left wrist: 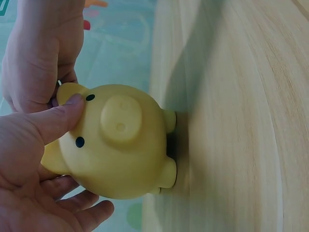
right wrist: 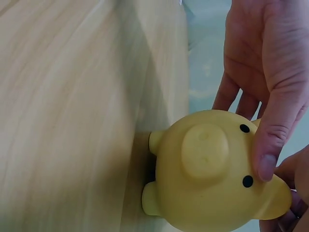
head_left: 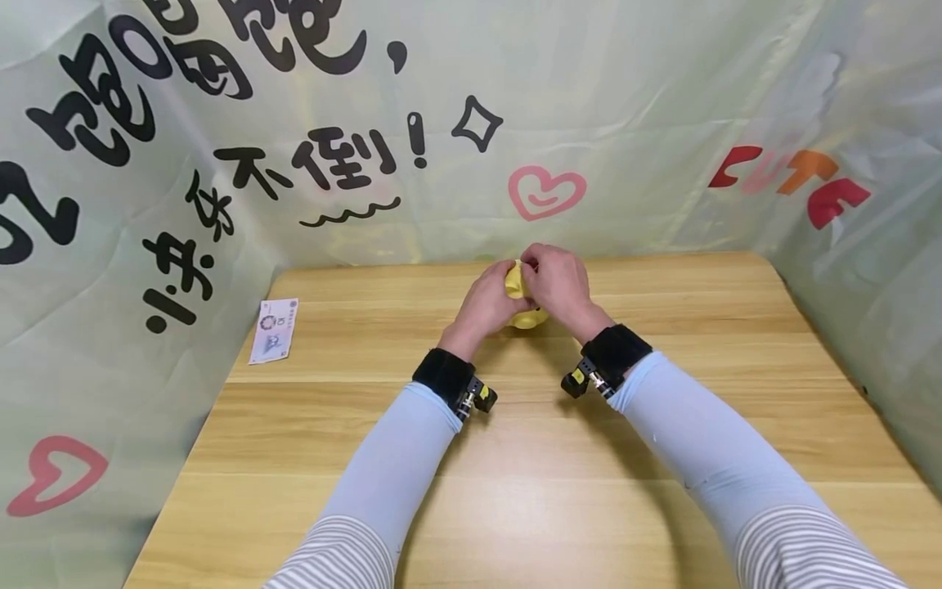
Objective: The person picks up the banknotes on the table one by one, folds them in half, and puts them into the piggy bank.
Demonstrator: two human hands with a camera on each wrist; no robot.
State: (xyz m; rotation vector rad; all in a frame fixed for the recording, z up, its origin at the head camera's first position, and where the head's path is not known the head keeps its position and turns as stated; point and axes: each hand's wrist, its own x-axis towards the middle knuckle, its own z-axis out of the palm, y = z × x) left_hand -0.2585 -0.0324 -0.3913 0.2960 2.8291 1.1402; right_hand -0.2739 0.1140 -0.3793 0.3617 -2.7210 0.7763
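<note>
A yellow piggy bank point(head_left: 527, 319) stands on its feet near the back edge of the table, its snout and black eyes facing me. My left hand point(head_left: 486, 303) holds it, the thumb point(left wrist: 63, 116) across its forehead and the other fingers behind. Over its top, beside one ear, my right hand point(head_left: 557, 282) has its fingers bent together. They pinch a small purplish piece point(right wrist: 296, 205), mostly hidden by the fingers and ear; its kind is not clear. The slot on the pig's back is out of sight.
A purplish banknote point(head_left: 274, 330) lies flat at the left edge of the wooden table point(head_left: 508, 507). Light printed sheets point(head_left: 648, 147) with writing and hearts hang close behind the table and at both sides.
</note>
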